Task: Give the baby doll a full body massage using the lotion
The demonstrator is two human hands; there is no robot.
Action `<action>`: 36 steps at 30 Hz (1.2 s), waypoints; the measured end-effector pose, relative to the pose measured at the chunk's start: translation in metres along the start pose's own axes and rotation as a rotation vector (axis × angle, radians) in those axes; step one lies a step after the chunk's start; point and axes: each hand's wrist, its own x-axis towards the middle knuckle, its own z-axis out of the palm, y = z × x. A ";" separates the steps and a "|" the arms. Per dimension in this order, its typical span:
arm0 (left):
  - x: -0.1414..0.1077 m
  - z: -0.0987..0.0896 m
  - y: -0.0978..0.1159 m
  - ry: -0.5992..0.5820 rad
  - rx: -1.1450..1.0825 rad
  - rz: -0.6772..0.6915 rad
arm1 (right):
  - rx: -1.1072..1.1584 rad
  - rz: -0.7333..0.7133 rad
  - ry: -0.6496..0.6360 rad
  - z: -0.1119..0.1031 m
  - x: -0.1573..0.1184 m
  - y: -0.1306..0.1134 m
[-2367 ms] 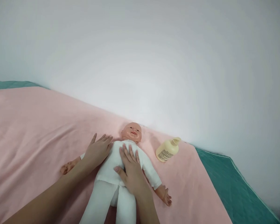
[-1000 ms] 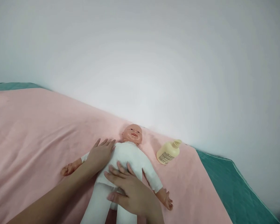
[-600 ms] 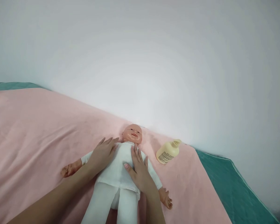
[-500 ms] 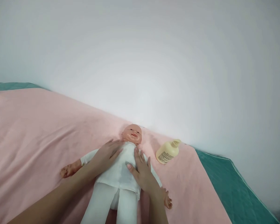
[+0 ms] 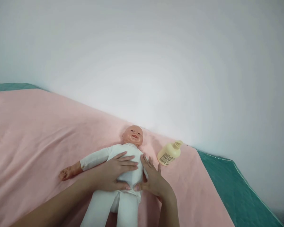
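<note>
Seen from the head camera, a bald baby doll (image 5: 133,177) in white cloth lies on its back on a pink sheet (image 5: 49,129), its head near the pale wall (image 5: 142,69); we judge it is laid this way to leave the torso within reach of both palms. The left hand (image 5: 111,173) lies flat across the chest and belly, fingers fanned. The right hand (image 5: 153,181) cups the doll's opposite flank, fingers loosely spread, its thumb stopping just short of the left one near the shirt hem. Neither hand clasps anything; we take the touch for a light framing of the trunk. A yellow pump bottle (image 5: 168,154) stands just beyond the right fingertips, apart from them, seemingly set there for easy reach. Green quilted bedding (image 5: 236,186) shows beyond the sheet.
</note>
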 end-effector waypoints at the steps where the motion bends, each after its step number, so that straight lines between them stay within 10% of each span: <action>1: 0.000 0.001 -0.003 0.023 0.026 -0.026 | -0.002 -0.003 0.000 0.000 0.000 -0.001; 9: 0.001 0.014 -0.024 0.266 0.231 -0.323 | 0.025 -0.070 0.058 -0.003 -0.005 -0.010; 20: -0.014 0.007 -0.050 0.409 0.604 -0.625 | 0.040 -0.577 -0.021 0.021 -0.004 -0.059; 30: -0.010 0.009 -0.044 0.429 0.583 -0.574 | -0.022 -0.278 0.222 0.029 0.032 -0.027; 36: -0.001 0.006 -0.024 0.373 0.247 -0.273 | 0.008 -0.142 0.204 0.020 0.025 -0.010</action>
